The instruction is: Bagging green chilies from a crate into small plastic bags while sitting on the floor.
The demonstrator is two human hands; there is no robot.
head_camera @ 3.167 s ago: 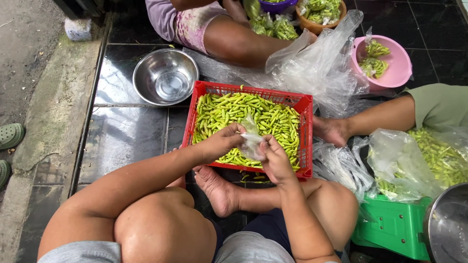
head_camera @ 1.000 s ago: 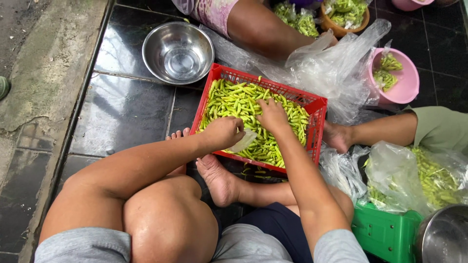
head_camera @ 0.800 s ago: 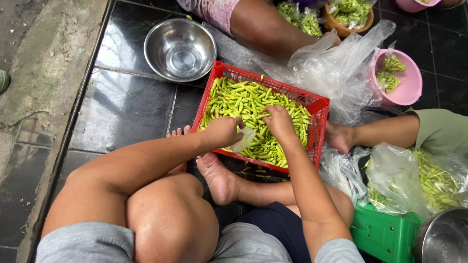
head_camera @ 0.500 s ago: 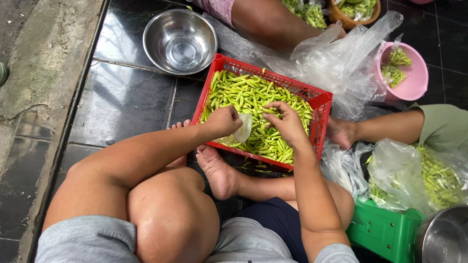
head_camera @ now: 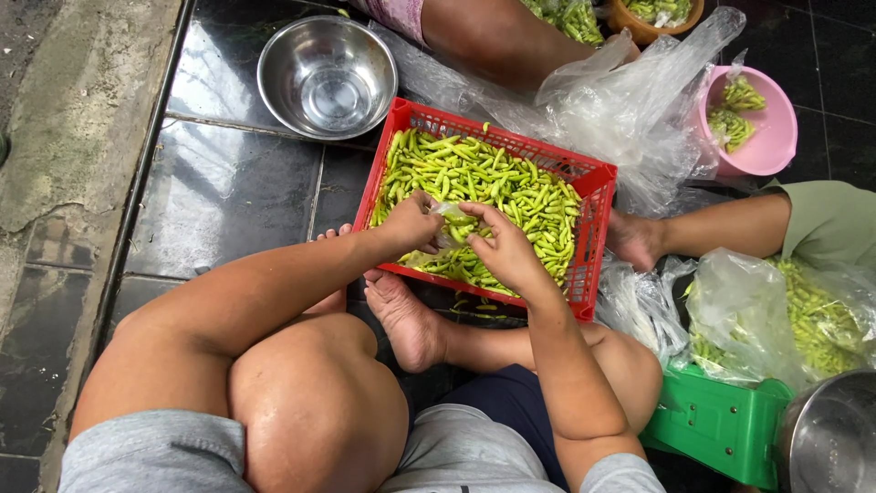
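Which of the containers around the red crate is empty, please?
The round steel bowl on the dark tiles left of the red crate is empty. The pink bowl and the orange-brown bowl at the top hold green chillies.

Crate of chillies before my crossed legs; my left hand and right hand meet over its near side on a small bag. Bowl beyond-left; tub beyond-right; scale at my right knee
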